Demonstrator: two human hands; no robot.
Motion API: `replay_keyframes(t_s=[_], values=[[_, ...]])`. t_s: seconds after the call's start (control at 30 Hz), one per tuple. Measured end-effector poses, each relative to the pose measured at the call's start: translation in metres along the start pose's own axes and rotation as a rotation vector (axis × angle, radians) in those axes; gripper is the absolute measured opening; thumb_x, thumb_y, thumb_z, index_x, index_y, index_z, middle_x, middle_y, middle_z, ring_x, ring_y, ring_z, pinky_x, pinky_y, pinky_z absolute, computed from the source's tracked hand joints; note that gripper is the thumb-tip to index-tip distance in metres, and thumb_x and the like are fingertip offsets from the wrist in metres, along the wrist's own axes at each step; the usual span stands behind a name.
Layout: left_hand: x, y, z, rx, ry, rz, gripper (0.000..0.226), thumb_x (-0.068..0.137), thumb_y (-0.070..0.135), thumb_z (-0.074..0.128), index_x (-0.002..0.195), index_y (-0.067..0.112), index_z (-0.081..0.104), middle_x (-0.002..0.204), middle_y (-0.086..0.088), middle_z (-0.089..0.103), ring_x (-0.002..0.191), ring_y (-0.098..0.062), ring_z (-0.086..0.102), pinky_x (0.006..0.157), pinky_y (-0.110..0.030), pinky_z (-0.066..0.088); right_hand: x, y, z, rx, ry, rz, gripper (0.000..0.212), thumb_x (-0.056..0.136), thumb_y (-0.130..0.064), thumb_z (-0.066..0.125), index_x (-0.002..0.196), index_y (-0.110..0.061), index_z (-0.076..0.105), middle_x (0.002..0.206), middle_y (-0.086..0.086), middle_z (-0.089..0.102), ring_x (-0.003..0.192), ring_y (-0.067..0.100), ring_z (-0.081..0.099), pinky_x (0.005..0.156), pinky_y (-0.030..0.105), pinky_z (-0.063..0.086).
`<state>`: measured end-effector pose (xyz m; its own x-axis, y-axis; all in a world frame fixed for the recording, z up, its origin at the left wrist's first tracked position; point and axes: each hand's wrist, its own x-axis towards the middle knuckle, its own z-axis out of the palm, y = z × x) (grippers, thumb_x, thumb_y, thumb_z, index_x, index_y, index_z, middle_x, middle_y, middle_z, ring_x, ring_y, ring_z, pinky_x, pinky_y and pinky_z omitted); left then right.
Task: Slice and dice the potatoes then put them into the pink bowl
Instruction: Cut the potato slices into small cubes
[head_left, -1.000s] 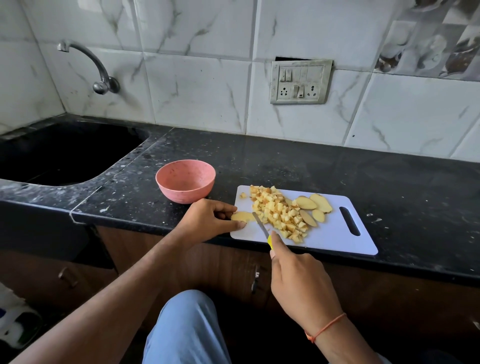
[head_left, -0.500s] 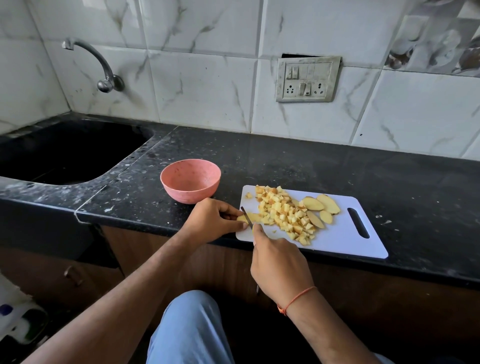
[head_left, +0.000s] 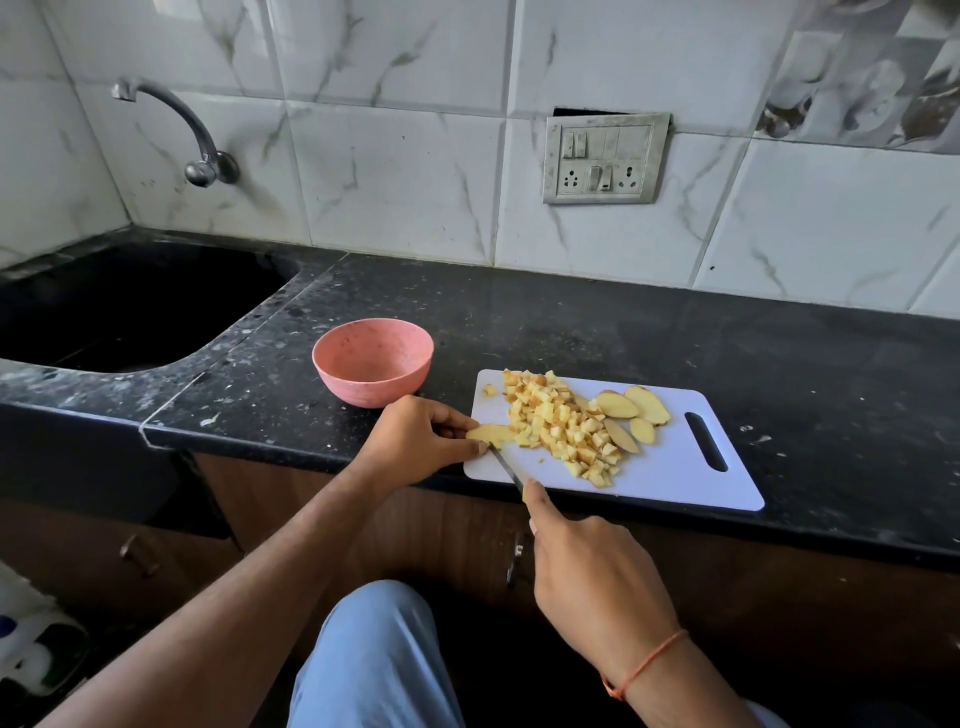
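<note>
Soft, even daylight, faint shadows, sharp center w/ wide-angle bending at edges, slight sheen on tiles (head_left: 395, 171).

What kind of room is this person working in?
Most likely a home kitchen: a black stone counter with a built-in sink, a wall tap over it, and a cutting board with potato pieces.

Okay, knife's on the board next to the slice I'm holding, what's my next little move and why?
Probably draw the knife down through the potato slice that your left hand pins at the board's left end. The blade tip sits right at that slice, it is still whole, and the pink bowl looks empty.
</note>
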<state>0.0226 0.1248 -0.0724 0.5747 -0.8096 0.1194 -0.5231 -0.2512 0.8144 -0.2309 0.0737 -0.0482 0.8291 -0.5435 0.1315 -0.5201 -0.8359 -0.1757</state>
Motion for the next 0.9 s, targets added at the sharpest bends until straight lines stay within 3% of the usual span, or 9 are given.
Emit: replay_keyframes(t_s=[0.23, 0.37, 0.5, 0.7, 0.9], values=[[-0.001, 0.000, 0.002, 0.029, 0.019, 0.008, 0.040, 0.075, 0.041, 0.096, 0.111, 0.027, 0.084, 0.083, 0.019, 0.077, 0.073, 0.001, 0.067, 0.063, -0.011, 0.049, -0.007, 0.015, -0.007, 0.127, 0.049, 0.085, 0.054, 0.111, -0.036, 0.035, 0.164, -0.035, 0.024, 0.064, -0.009, 0.052, 0.055, 0.010, 0.051, 0.045, 0.021, 0.030], [-0.003, 0.001, -0.004, 0.029, -0.009, 0.028, 0.051, 0.071, 0.044, 0.097, 0.118, 0.027, 0.082, 0.087, 0.023, 0.076, 0.081, 0.003, 0.069, 0.069, -0.010, 0.050, -0.001, 0.004, -0.010, 0.194, 0.089, 0.062, 0.054, 0.111, -0.035, 0.035, 0.164, -0.032, 0.024, 0.065, -0.011, 0.050, 0.058, 0.009, 0.052, 0.049, 0.021, 0.034], [-0.002, 0.001, -0.005, 0.011, -0.002, 0.001, 0.043, 0.069, 0.039, 0.099, 0.108, 0.026, 0.085, 0.084, 0.020, 0.078, 0.079, 0.004, 0.072, 0.069, -0.011, 0.052, 0.012, -0.007, -0.005, 0.176, 0.134, 0.034, 0.053, 0.111, -0.037, 0.033, 0.163, -0.031, 0.027, 0.079, -0.008, 0.062, 0.074, 0.012, 0.063, 0.062, 0.028, 0.049], [0.000, 0.001, -0.004, 0.000, 0.001, -0.007, 0.035, 0.070, 0.036, 0.099, 0.100, 0.026, 0.085, 0.084, 0.018, 0.079, 0.079, 0.002, 0.074, 0.065, -0.011, 0.053, 0.023, -0.019, -0.001, 0.121, 0.113, 0.008, 0.055, 0.110, -0.033, 0.034, 0.164, -0.027, 0.025, 0.089, 0.000, 0.069, 0.082, 0.017, 0.066, 0.062, 0.031, 0.044], [0.003, -0.001, -0.006, -0.007, -0.018, -0.004, 0.029, 0.074, 0.034, 0.097, 0.099, 0.028, 0.085, 0.085, 0.017, 0.080, 0.081, -0.002, 0.076, 0.070, -0.015, 0.058, 0.027, -0.019, 0.007, 0.104, 0.091, -0.003, 0.053, 0.110, -0.032, 0.034, 0.162, -0.024, 0.028, 0.090, 0.002, 0.071, 0.083, 0.020, 0.068, 0.065, 0.034, 0.049]])
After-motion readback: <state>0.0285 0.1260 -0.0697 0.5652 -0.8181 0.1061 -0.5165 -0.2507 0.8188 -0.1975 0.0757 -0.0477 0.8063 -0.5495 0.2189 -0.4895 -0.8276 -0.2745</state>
